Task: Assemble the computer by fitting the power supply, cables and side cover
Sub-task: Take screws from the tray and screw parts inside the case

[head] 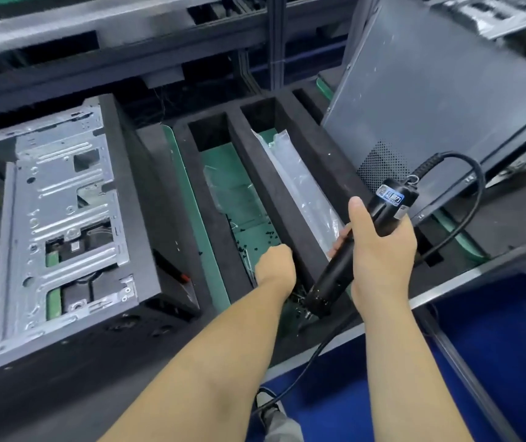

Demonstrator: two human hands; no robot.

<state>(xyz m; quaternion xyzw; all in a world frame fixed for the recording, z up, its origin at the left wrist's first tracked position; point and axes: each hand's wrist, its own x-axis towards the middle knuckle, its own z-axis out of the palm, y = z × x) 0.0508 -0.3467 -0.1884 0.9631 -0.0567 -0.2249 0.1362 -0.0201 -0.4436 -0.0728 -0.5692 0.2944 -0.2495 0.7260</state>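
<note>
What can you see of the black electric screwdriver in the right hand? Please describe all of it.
The electric screwdriver is a long black cylinder, seemingly plastic, with a blue-and-white label near its upper end. A black cable leaves that end, loops over and runs down out of view. The tool is tilted, its working end pointing down-left over the foam tray, near loose black screws. The right hand grips its middle. Its tip is too dark to make out.

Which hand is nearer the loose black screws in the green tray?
Left. The left hand reaches down among the screws; the right hand holds the electric screwdriver over the next slot, further right.
</note>
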